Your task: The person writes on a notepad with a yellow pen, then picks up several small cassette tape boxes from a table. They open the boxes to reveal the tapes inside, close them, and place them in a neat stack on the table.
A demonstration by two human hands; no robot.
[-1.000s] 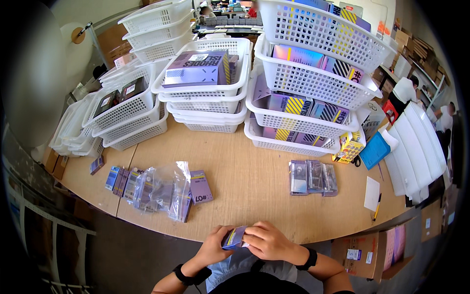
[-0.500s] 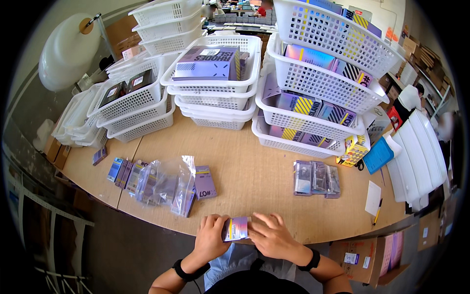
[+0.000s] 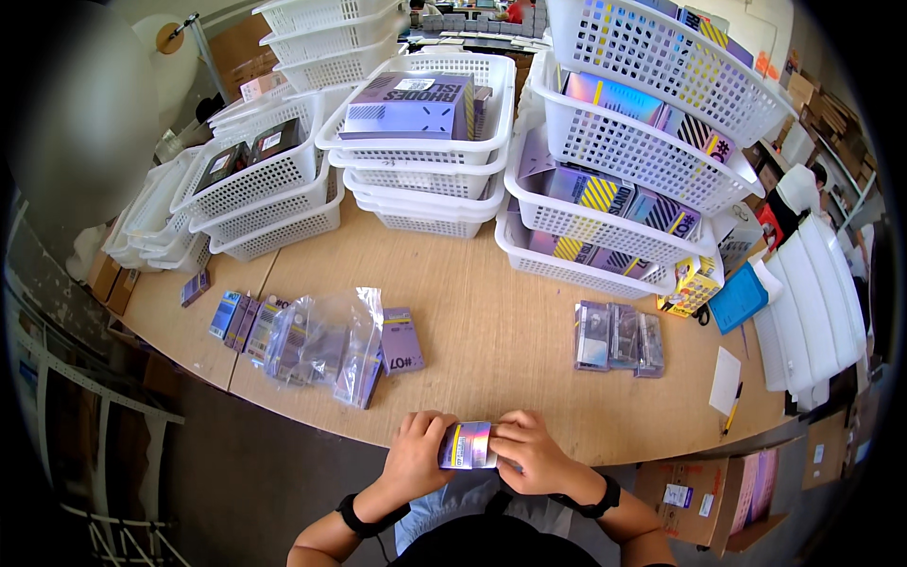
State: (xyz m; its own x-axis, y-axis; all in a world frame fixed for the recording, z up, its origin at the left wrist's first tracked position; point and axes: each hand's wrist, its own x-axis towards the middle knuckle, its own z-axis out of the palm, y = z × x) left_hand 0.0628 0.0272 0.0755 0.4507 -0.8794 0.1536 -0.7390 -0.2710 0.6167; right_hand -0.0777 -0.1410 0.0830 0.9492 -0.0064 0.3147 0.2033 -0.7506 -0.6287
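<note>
Between my hands, at the table's front edge, is a small purple box (image 3: 467,446) with a shiny pinkish panel and a yellow stripe. My left hand (image 3: 414,455) grips its left side, fingers curled over the top. At the box's right end, the bent fingers of my right hand (image 3: 531,455) press together; a pale edge shows beside them. Beyond my left hand lie clear plastic bags (image 3: 316,342) over several small purple boxes, with a flat purple box (image 3: 402,345) beside them. Several clear plastic cases (image 3: 593,335), looking like cassette cases, lie on the right.
Stacked white baskets (image 3: 420,156) line the table's back, with a taller stack (image 3: 652,142) of box-filled ones at right. On the right are a white card (image 3: 725,378), a pen (image 3: 731,408) and a blue item (image 3: 740,299). An open carton (image 3: 675,499) stands below the table's right side.
My right hand's fingers, spread before, have closed in against the box's right end. The box has turned slightly. The whole view has shifted a little.
</note>
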